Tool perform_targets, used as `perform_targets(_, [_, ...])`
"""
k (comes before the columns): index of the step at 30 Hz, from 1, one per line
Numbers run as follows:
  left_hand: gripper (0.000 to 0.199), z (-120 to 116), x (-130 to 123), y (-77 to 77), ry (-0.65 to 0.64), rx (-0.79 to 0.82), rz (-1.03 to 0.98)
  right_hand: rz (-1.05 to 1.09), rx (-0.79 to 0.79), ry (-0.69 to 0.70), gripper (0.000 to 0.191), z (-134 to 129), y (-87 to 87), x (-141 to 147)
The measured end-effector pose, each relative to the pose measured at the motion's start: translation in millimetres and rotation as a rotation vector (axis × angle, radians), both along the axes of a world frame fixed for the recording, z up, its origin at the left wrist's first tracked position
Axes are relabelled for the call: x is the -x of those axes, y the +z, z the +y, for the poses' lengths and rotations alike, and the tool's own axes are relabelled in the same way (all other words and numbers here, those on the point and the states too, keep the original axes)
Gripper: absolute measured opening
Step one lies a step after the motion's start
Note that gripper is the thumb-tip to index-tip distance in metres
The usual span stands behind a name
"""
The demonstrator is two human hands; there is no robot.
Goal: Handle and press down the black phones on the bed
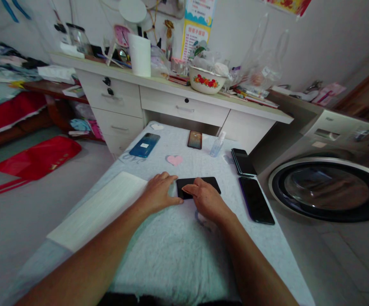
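Observation:
A black phone lies screen up on the cloth-covered table, crosswise in front of me. My left hand is at its left end, thumb and forefinger apart around that edge. Over the phone's middle, my right hand has its fingers pressed together on a small brownish piece, too small to name, against the screen. To the left a white sheet lies flat, partly beside my left forearm.
A blue phone, a brown phone and a clear spray bottle are at the table's far side. Stacked dark phones and another phone lie right. A desk and washing machine stand beyond.

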State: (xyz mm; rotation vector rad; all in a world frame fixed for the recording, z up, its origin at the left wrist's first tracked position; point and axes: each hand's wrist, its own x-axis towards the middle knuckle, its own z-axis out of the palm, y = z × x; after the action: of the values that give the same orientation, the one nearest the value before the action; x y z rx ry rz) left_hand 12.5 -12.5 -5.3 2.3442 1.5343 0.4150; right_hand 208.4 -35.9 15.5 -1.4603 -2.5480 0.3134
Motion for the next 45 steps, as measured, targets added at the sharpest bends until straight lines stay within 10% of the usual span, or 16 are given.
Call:
perform_targets(10, [0.068,1,-1,-2.2,0.011,-0.016,-0.003,-0.131,-0.086,-0.156,0.035,12,-3.6,2])
perform_targets(45, [0.074,0,-1,-0.7,0.008,-0.010,-0.029,-0.021,-0.051,0.103,0.032,10,2.6,12])
